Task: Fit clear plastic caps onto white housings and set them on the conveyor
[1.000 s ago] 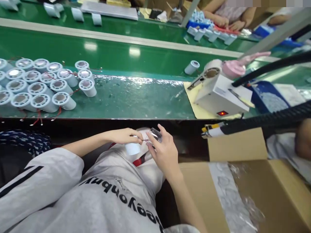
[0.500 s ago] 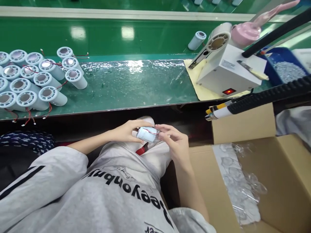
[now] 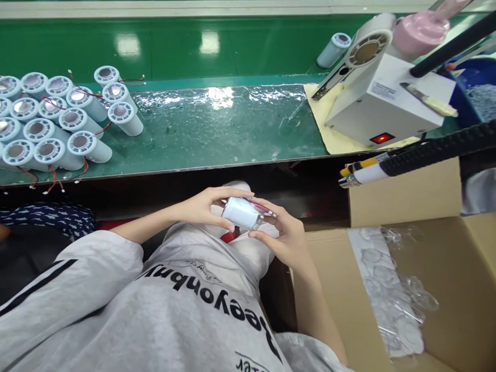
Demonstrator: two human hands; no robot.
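Note:
Above my lap, my left hand (image 3: 211, 207) grips a light blue cylinder (image 3: 240, 213), its thumb below and its fingers over the top. The cylinder lies tilted, and a clear plastic part (image 3: 257, 222) shows at its right end. Thin red and dark wires (image 3: 263, 206) run along its upper side towards my right hand (image 3: 284, 232). My right hand curves around that clear end, fingers above near the wires and thumb below. How firmly the right fingers press is partly hidden.
Several similar cylinders (image 3: 50, 124) with red wires stand on the green bench (image 3: 217, 129) at left. Another cylinder (image 3: 334, 50) is farther back. A white device (image 3: 383, 103) with a lit red switch sits at right, near hanging tools (image 3: 364, 173). A cardboard box (image 3: 445, 289) holds clear plastic parts.
The right thumb and fingers have moved from a pinch at the wired end to a wider hold around it. The cylinder has turned slightly, its wires now nearer the upper edge. The view shifted slightly.

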